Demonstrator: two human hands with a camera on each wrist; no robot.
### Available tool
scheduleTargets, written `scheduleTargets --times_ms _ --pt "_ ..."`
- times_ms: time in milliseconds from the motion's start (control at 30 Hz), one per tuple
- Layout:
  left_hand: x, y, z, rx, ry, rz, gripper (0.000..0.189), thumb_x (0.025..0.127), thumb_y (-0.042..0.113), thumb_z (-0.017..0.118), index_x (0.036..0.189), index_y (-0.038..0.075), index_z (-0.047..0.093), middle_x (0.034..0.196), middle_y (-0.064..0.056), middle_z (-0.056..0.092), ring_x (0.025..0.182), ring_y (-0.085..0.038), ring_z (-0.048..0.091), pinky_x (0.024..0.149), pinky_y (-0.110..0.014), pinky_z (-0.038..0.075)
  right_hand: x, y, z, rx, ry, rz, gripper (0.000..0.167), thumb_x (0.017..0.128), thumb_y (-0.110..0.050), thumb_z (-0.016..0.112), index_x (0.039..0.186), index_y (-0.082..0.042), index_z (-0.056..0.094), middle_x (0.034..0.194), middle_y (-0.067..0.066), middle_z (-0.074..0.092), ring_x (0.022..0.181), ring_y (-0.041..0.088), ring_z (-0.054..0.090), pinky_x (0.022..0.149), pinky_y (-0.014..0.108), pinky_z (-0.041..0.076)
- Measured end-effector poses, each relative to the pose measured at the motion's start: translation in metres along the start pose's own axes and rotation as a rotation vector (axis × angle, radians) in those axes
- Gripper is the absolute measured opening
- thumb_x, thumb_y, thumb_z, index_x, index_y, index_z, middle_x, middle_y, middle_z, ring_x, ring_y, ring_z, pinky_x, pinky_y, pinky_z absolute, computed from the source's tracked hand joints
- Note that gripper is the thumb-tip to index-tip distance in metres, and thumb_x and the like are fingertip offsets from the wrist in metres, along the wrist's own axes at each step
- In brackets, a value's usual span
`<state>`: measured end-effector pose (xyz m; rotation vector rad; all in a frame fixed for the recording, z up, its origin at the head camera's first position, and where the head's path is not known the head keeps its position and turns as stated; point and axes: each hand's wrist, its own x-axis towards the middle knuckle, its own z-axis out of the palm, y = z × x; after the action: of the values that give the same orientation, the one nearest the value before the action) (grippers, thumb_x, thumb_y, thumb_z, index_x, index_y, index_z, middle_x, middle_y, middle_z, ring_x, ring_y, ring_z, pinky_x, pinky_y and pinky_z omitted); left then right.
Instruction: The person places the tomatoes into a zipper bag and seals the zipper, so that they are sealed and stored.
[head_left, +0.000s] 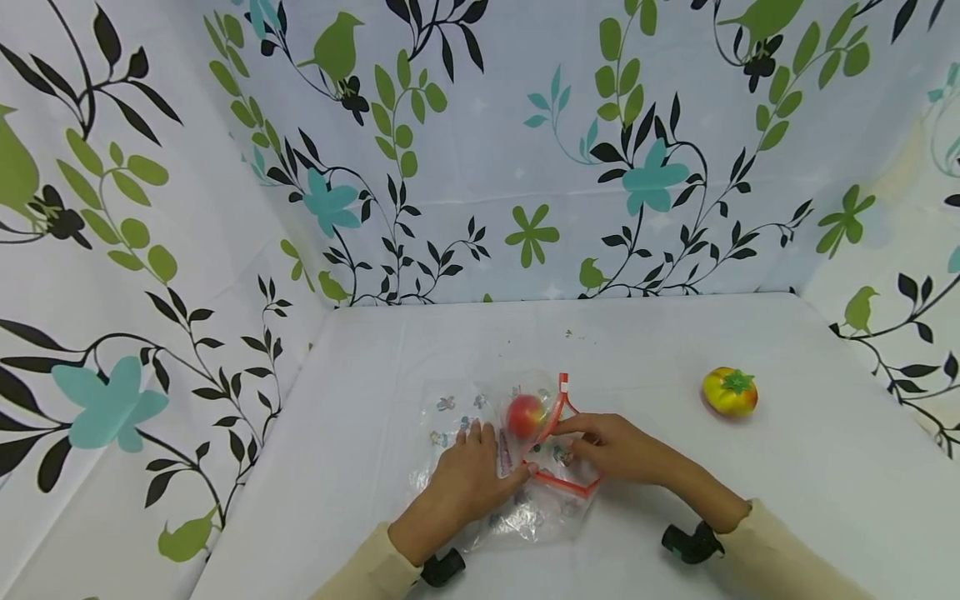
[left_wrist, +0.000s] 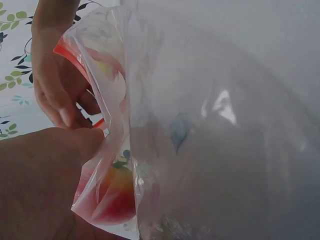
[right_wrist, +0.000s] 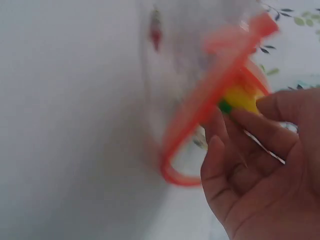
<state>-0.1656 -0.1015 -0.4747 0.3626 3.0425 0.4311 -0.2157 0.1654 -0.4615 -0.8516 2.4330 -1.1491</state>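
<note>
A clear plastic zip bag (head_left: 525, 521), printed with small figures and edged with a red strip, lies before me with its mouth spread. A red and yellow toy fruit (head_left: 525, 416) shows through the plastic; in the left wrist view this fruit (left_wrist: 117, 197) has a green top. My left hand (head_left: 468, 479) holds the bag, fingers lying over it and thumb on the lower red edge. From the other side, my right hand (head_left: 618, 450) grips the upper red edge at the mouth. Its fingers (right_wrist: 250, 135) partly cover something yellow and green in the right wrist view.
A yellow-orange toy fruit with a green leafy cap (head_left: 730, 392) sits to the right on the white table (head_left: 390, 350). Patterned cloth (head_left: 480, 167) rises behind the table and along both sides. A black wrist camera (head_left: 692, 543) hangs under the right forearm.
</note>
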Motion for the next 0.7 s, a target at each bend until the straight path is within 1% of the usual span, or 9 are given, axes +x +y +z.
scheduleTargets --times_ms 100,200,300,367,433,500,567,633,700 --pt "0.0 0.001 -0.001 0.008 -0.004 -0.006 0.101 0.094 0.072 0.059 0.146 -0.013 0.049 0.152 -0.036 0.05 0.136 -0.055 0.054 0.103 -0.058 0.055 -0.009 -0.001 -0.021 -0.02 0.0 0.006 0.029 0.107 -0.024 0.062 0.132 -0.014 0.073 0.126 0.004 0.074 0.099 0.017 0.065 0.082 0.025 0.058" --pt "0.0 0.001 -0.002 0.008 -0.003 -0.008 0.099 0.094 0.071 0.059 0.146 -0.013 0.05 0.152 -0.036 0.05 0.136 -0.055 0.054 0.103 -0.057 0.055 -0.02 0.002 -0.045 -0.095 0.062 0.024 0.032 0.105 -0.031 0.065 0.132 -0.014 0.072 0.127 0.002 0.074 0.106 0.015 0.065 0.088 0.026 0.057" --pt "0.001 0.001 -0.002 0.01 -0.01 -0.013 0.097 0.094 0.069 0.06 0.146 -0.013 0.05 0.153 -0.035 0.05 0.137 -0.055 0.053 0.103 -0.058 0.055 -0.034 0.009 -0.07 -0.174 0.168 0.053 0.042 0.101 -0.037 0.071 0.137 -0.016 0.068 0.13 0.005 0.072 0.114 0.02 0.065 0.093 0.035 0.057" --pt "0.002 0.002 -0.003 0.015 -0.02 -0.021 0.097 0.094 0.068 0.06 0.147 -0.012 0.05 0.153 -0.034 0.05 0.137 -0.055 0.053 0.103 -0.058 0.055 -0.043 0.015 -0.086 -0.221 0.232 0.073 0.054 0.098 -0.04 0.075 0.144 -0.014 0.061 0.135 0.01 0.069 0.121 0.026 0.063 0.096 0.045 0.056" --pt "0.002 0.002 -0.003 0.019 -0.033 -0.029 0.097 0.094 0.069 0.06 0.148 -0.011 0.05 0.154 -0.033 0.05 0.137 -0.054 0.053 0.103 -0.059 0.054 -0.051 0.021 -0.103 -0.243 0.272 0.096 0.067 0.097 -0.04 0.077 0.151 -0.011 0.053 0.142 0.016 0.063 0.128 0.035 0.057 0.1 0.057 0.053" --pt "0.003 0.003 -0.003 0.018 -0.044 -0.036 0.097 0.093 0.069 0.061 0.148 -0.011 0.05 0.154 -0.032 0.05 0.138 -0.054 0.053 0.102 -0.059 0.054 -0.059 0.028 -0.12 -0.254 0.288 0.131 0.076 0.096 -0.041 0.078 0.156 -0.008 0.046 0.149 0.021 0.056 0.136 0.042 0.05 0.105 0.068 0.047" --pt "0.003 0.004 -0.002 0.017 -0.051 -0.04 0.097 0.093 0.069 0.061 0.149 -0.01 0.05 0.155 -0.032 0.05 0.138 -0.054 0.053 0.102 -0.06 0.054 -0.066 0.037 -0.136 -0.258 0.288 0.169 0.081 0.095 -0.04 0.079 0.159 -0.007 0.04 0.156 0.024 0.048 0.141 0.048 0.042 0.106 0.075 0.041" --pt "0.003 0.004 -0.002 0.015 -0.054 -0.042 0.097 0.093 0.069 0.061 0.149 -0.01 0.05 0.155 -0.032 0.05 0.138 -0.054 0.053 0.102 -0.059 0.054 -0.074 0.047 -0.15 -0.262 0.28 0.188 0.084 0.095 -0.037 0.079 0.16 -0.005 0.037 0.159 0.027 0.042 0.143 0.052 0.036 0.106 0.081 0.035" --pt "0.003 0.005 -0.002 0.013 -0.058 -0.043 0.097 0.094 0.069 0.061 0.149 -0.01 0.049 0.155 -0.031 0.049 0.139 -0.054 0.053 0.103 -0.059 0.054 -0.081 0.058 -0.161 -0.273 0.266 0.206 0.087 0.094 -0.034 0.08 0.161 -0.003 0.034 0.162 0.03 0.036 0.144 0.055 0.033 0.104 0.084 0.032"
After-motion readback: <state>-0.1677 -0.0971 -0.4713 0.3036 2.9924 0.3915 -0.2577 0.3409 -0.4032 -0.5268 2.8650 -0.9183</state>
